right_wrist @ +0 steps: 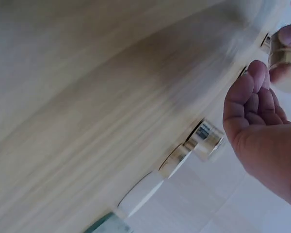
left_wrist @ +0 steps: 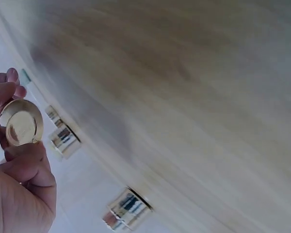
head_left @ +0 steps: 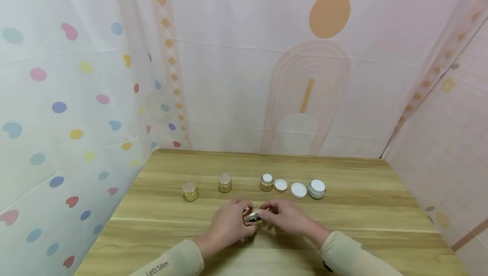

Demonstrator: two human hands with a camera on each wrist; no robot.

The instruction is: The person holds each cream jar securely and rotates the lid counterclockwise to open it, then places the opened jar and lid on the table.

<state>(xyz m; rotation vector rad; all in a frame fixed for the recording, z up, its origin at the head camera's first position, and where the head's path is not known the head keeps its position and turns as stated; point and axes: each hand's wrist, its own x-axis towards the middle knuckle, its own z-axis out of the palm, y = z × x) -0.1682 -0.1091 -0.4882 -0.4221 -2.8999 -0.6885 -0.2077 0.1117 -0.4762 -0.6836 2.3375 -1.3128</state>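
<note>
Head view: the left hand [head_left: 230, 222] gripped a gold jar [head_left: 251, 216], lying sideways between both hands, while the right hand [head_left: 288, 218] pinched its right end; beyond, two gold-topped jars [head_left: 225, 183] stood well apart; rightward, two white-topped jars [head_left: 317, 189] flanked two lids [head_left: 299, 190] in a tight row; broad wood reached the table [head_left: 381, 208]'s side edges, a narrower strip its far edge.

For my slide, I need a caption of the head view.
The left hand grips a gold cosmetic jar, the right hand at its end, above a wooden table.
</note>
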